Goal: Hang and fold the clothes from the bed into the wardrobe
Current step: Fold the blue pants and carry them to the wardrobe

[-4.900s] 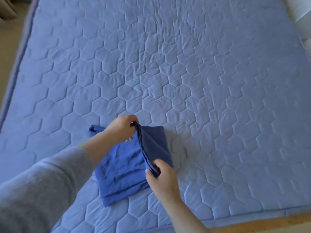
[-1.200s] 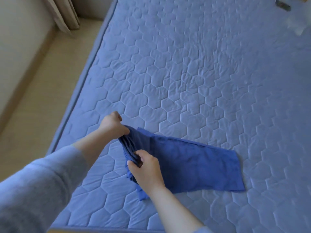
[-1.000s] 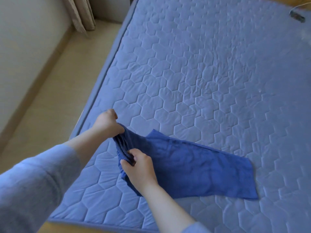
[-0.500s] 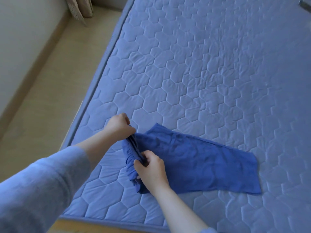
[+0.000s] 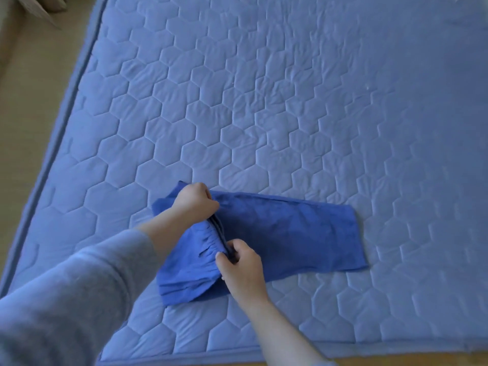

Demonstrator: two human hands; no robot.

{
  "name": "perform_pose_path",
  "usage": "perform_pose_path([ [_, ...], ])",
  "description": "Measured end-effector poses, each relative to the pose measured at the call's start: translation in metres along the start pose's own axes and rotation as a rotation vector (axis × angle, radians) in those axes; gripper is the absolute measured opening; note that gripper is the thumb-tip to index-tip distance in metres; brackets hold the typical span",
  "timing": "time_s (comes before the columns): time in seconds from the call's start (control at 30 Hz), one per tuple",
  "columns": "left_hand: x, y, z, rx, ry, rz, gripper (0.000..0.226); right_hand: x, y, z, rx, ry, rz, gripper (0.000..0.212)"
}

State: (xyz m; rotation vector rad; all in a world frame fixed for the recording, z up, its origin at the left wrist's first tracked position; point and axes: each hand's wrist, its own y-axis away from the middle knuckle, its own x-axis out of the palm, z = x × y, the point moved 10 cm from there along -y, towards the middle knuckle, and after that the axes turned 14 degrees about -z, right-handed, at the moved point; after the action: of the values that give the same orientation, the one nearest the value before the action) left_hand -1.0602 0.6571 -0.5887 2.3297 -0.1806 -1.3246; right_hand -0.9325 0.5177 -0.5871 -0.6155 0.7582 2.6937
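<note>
Starting at the left, a tan floor (image 5: 29,114) borders the pale blue bed (image 5: 264,101), its mattress quilted in hexagons. A grey knitted sleeve (image 5: 66,299) leads to the left hand (image 5: 196,204), whose fingers are curled tight round the far end of a gathered band. The band belongs to a deep blue soft cloth garment (image 5: 290,233), probably shorts or trousers doubled lengthwise. The right hand (image 5: 241,265) pinches the near end of the same band between thumb and curled fingers. Between the two hands the band stands up as a ridge, with loose cloth bunched to its left. Further right, the long part of the garment lies flat on the bed near its front edge, ending in a fairly square hem.

The step looks like a crosswise fold. To do it well, pull the band straight between both hands and grip all the layers together. Carry it over towards the hem, then lower both ends at once so that the edges line up.
</note>
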Motion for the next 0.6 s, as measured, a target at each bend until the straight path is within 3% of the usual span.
perform_pose_path([
  [0.17,0.063,-0.005,-0.02,-0.004,-0.02,0.04,0.027,-0.023,-0.026,-0.061,0.111,0.092,0.002,0.022],
  [0.27,0.096,-0.006,-0.027,-0.035,0.038,0.063,0.017,-0.029,-0.042,-0.094,0.194,0.13,-0.009,0.023],
  [0.33,0.111,-0.007,-0.03,-0.03,0.052,0.066,0.023,-0.032,-0.049,-0.113,0.237,0.154,-0.005,0.023],
  [0.43,0.125,-0.007,-0.04,0.105,-0.045,0.064,0.02,-0.036,-0.056,-0.131,0.259,0.182,0.0,0.027],
  [0.6,0.122,-0.011,-0.053,0.194,-0.105,0.024,0.017,-0.046,-0.06,-0.139,0.312,0.165,-0.005,0.016],
])
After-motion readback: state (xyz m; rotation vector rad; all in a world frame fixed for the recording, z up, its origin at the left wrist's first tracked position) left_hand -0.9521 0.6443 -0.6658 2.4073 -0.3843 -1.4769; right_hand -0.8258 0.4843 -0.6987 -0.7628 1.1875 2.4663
